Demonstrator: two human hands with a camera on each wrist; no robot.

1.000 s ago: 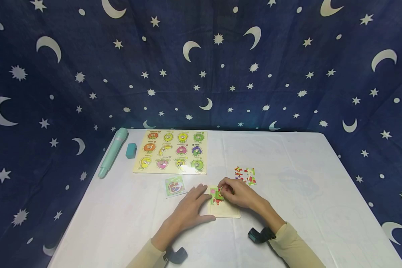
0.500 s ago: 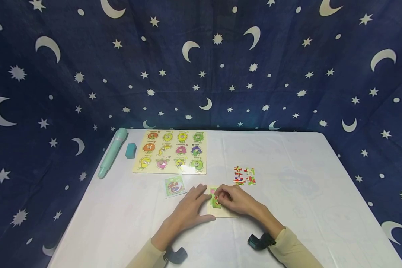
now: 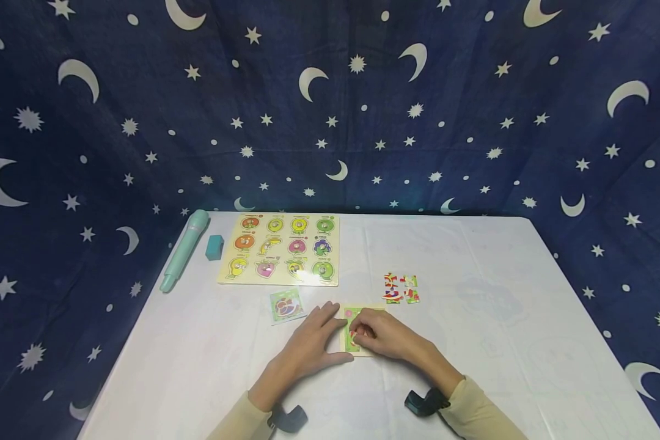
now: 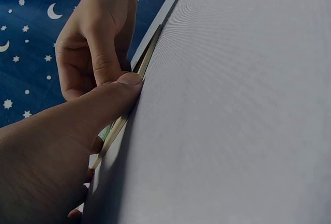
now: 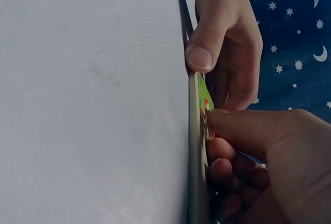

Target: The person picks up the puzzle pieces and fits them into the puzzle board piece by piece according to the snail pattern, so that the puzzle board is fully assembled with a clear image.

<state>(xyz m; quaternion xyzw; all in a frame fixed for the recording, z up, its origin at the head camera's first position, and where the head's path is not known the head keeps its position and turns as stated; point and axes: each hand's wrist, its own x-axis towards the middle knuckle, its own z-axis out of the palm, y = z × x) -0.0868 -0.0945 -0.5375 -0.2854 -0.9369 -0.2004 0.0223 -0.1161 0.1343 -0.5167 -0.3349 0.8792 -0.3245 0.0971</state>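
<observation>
In the head view a small wooden puzzle board (image 3: 367,352) lies on the white table, partly covered by both hands. My left hand (image 3: 312,343) rests at its left side, fingers extended and thumb near the lower left corner. In the left wrist view the left thumb (image 4: 129,79) touches the board's edge. My right hand (image 3: 387,333) is over the board, pinching a small red and green jigsaw piece (image 3: 354,335) between thumb and fingers at the lower left. Green pieces line the board's left part. Right fingers hide much of the held piece.
Several loose jigsaw pieces (image 3: 392,296) lie behind the right hand. A small picture card (image 3: 287,306) sits left of the board. Farther back are a fruit peg puzzle (image 3: 225,277), a teal block (image 3: 214,247) and a mint microphone-shaped object (image 3: 184,252). A star-patterned cloth (image 3: 363,140) hangs behind.
My right hand has moved left and nearer to me across the board, to its lower left, with the jigsaw piece. The left hand has stayed where it was.
</observation>
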